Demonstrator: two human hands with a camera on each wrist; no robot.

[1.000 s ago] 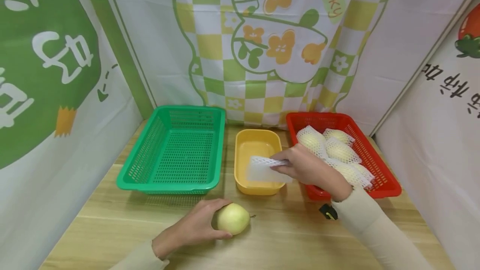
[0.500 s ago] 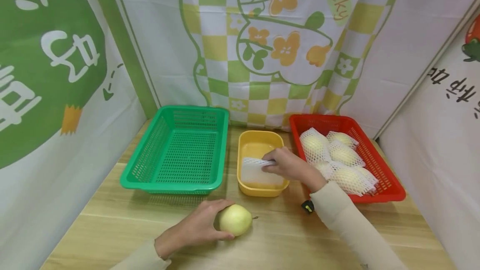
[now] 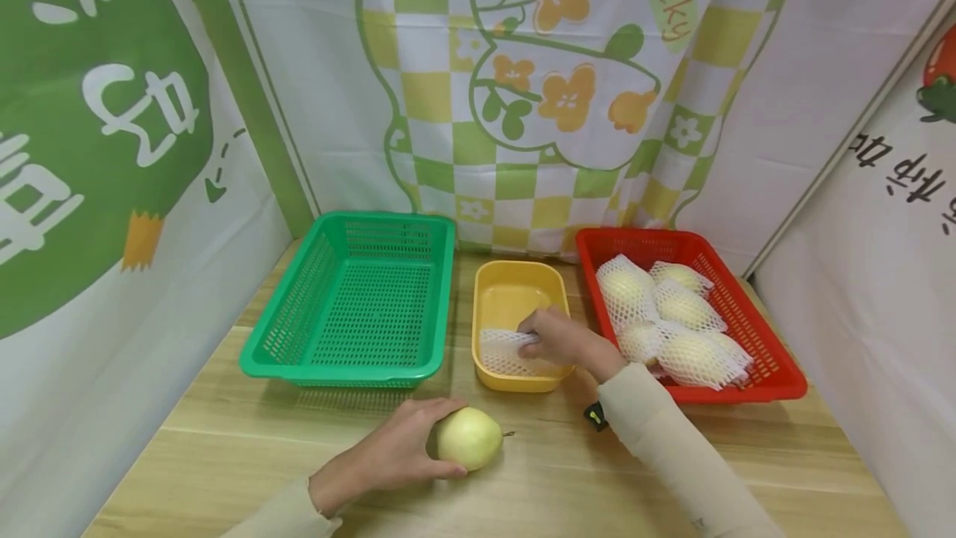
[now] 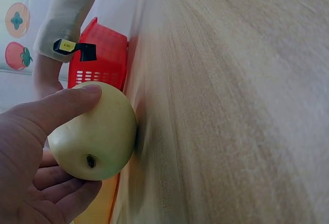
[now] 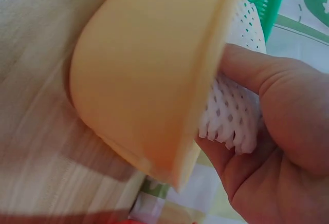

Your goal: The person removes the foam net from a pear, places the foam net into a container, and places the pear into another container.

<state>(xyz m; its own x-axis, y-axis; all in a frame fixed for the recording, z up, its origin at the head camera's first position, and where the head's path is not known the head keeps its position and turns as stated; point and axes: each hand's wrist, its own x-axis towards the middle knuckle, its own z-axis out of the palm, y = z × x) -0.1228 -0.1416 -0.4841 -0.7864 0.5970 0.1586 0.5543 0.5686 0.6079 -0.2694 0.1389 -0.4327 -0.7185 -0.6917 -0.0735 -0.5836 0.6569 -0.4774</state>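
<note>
My left hand point(image 3: 399, 451) grips a pale yellow-green pear point(image 3: 469, 438) on the wooden table, thumb on one side and fingers on the other. In the left wrist view the bare pear point(image 4: 97, 131) shows a dark pit at one end. My right hand point(image 3: 562, 340) reaches into the yellow tub point(image 3: 478, 305) and pinches a white foam net sleeve point(image 3: 506, 351) between thumb and fingers. Close up in the right wrist view, the flattened foam net sleeve point(image 5: 231, 113) hangs inside the rim of the tub point(image 5: 139, 75). The fingertips are partly hidden there.
A green basket point(image 3: 441, 330) stands left of the tub. The red basket point(image 3: 754, 314) on the right holds several pears point(image 3: 683, 305) in foam nets. Patterned cloth point(image 3: 523, 181) hangs behind, with printed sheets on both sides.
My right hand has moved left and lowered the foam net sleeve into the yellow tub. The left hand keeps its grip on the pear. The head view has shifted slightly.
</note>
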